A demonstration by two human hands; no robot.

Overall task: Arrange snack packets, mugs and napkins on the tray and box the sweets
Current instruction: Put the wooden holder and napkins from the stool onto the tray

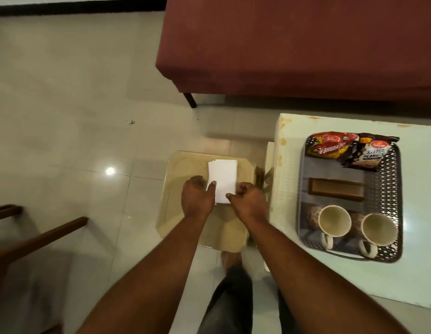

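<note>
A small stack of white napkins (223, 179) lies on a low glass-topped side table (180, 165). My left hand (197, 197) grips the stack's left edge, thumb on top. My right hand (248, 201) pinches its lower right corner. To the right, a dark perforated tray (387, 196) stands on a white table (286, 179). The tray holds two snack packets, a red one (326, 145) and a salted-peanuts one (371, 153), at its far end, a brown sweets box (336, 189) in the middle, and two cream mugs (335, 220) (379, 229) at its near end.
A maroon bench (294, 44) with a dark leg spans the far side. Wooden chair parts (41, 237) stand at the left. Glossy floor tiles surround the side table. My leg and foot (231, 268) are below it.
</note>
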